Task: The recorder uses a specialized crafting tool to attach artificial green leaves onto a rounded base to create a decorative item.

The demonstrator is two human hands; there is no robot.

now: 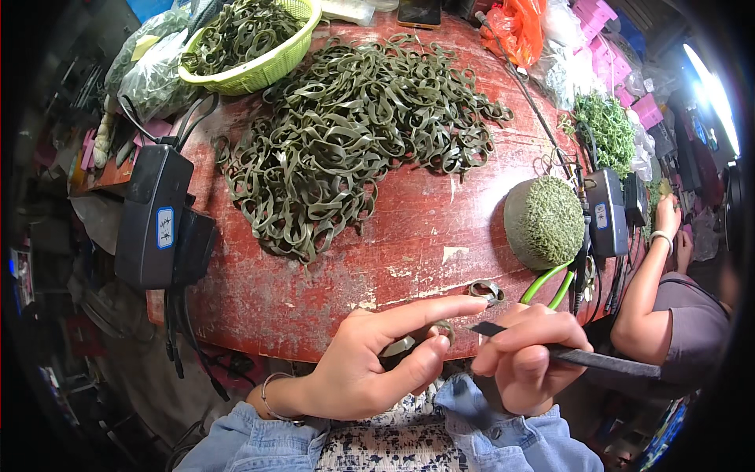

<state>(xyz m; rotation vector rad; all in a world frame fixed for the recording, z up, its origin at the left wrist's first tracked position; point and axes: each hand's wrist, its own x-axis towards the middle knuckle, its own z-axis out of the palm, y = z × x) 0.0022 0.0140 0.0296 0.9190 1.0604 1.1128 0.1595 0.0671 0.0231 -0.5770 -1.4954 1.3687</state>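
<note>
My left hand [366, 354] holds a small dark green rubbery loop [443, 329] by the thumb, with the index finger stretched out past it. Part of the loop is hidden behind the fingers. In my right hand [539, 350] is a slim dark blade-like tool [605, 360], gripped like a pen, its slanted tip beside the loop. I cannot tell whether the tip touches it. Just beyond my left fingertip, a loose loop [486, 292] lies on the red table [409, 259]. A large pile of similar loops [346, 134] covers the table's far middle.
A green basket [275, 72] of loops stands far left. Right of the pile are a tub of green scraps [543, 220], green-handled pliers [546, 285] and a black boxed device [605, 212]. Another black device [155, 216] sits left. A person's arm [649, 291] is at right.
</note>
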